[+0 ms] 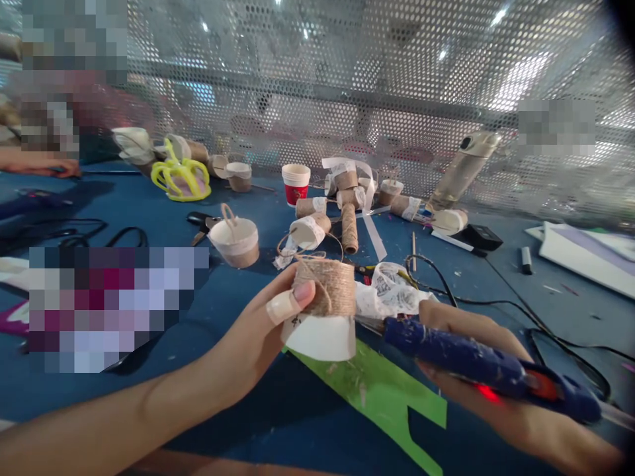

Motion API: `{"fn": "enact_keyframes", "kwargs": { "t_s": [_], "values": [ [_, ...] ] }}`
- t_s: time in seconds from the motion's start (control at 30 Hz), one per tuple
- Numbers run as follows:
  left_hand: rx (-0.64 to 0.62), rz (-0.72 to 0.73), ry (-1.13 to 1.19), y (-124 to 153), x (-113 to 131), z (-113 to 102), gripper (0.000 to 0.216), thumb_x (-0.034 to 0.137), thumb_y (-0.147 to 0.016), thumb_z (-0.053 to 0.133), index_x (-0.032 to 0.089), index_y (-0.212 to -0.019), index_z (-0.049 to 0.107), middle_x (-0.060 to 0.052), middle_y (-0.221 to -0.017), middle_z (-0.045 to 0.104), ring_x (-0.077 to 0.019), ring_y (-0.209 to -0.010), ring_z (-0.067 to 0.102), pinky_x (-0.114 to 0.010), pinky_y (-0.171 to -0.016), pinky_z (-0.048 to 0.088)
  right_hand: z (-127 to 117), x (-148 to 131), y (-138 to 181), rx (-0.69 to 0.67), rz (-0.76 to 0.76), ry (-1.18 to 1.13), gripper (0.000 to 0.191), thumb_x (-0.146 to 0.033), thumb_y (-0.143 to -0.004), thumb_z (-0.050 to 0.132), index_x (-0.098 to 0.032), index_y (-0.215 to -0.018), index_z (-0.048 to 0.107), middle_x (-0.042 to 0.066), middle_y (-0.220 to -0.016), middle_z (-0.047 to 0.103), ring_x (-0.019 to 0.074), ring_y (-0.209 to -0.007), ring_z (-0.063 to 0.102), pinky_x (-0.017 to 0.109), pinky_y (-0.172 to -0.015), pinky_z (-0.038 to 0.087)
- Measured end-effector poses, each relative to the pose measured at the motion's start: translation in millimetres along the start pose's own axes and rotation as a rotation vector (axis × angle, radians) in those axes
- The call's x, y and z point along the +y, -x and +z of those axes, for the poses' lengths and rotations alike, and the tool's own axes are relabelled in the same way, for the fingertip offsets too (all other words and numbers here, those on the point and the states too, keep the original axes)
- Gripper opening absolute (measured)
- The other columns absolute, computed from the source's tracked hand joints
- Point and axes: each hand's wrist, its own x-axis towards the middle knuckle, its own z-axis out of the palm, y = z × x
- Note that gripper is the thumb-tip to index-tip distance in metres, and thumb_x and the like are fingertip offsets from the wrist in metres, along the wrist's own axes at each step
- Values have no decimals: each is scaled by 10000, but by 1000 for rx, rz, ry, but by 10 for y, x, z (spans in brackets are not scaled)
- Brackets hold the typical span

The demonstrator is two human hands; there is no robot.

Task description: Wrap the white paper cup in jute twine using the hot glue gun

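A white paper cup (322,338), its upper part wound with brown twine (333,285), is gripped by my left hand (270,317). The thumb, wrapped in a bandage, presses on the twine, and a loose strand arches above the cup. My right hand (461,344) is closed around a dark blue glue gun (456,350) with a small red light. The gun's nozzle points at the cup's side, by the lower edge of the twine; whether it touches I cannot tell. Below the cup lies a green sheet (377,390) on the table.
White lace (389,291) and black cables (501,303) lie near my right hand. Several twine-wrapped cups, a twine spool (349,228) and a red cup (296,185) stand farther back. A bottle (464,168) leans by the perforated metal screen (347,79). Another person's hand (44,164) is at far left.
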Motion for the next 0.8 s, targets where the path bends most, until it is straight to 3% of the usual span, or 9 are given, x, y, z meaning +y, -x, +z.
{"fn": "enact_keyframes", "kwargs": {
  "t_s": [0.3, 0.57, 0.8],
  "values": [
    [31, 1, -39, 21, 9, 16, 407, 465, -808, 781, 255, -1151, 718, -47, -1169, 784, -291, -1102, 702, -323, -816, 536, 15, 118, 77, -31, 0, 16, 262, -283, -795, 666, -255, -674, 436, -57, -581, 495, 149, -486, 414, 281, -449, 317],
    [67, -31, -44, 24, -2, 10, 462, 462, -788, 810, 257, -1187, 699, -54, -1231, 767, -241, -1042, 711, -301, -832, 543, 24, 122, 117, -75, 18, 17, 276, -233, -836, 631, -260, -705, 389, -35, -624, 480, 181, -527, 427, 341, -485, 306],
    [-3, 11, -71, -8, -30, -4, 414, 458, -822, 778, 252, -1172, 701, -60, -1237, 764, -268, -1071, 704, -322, -841, 551, 38, 128, 131, -63, 41, 35, 303, -315, -799, 679, -270, -685, 402, -35, -607, 482, 196, -511, 416, 337, -471, 288]
  ]
}}
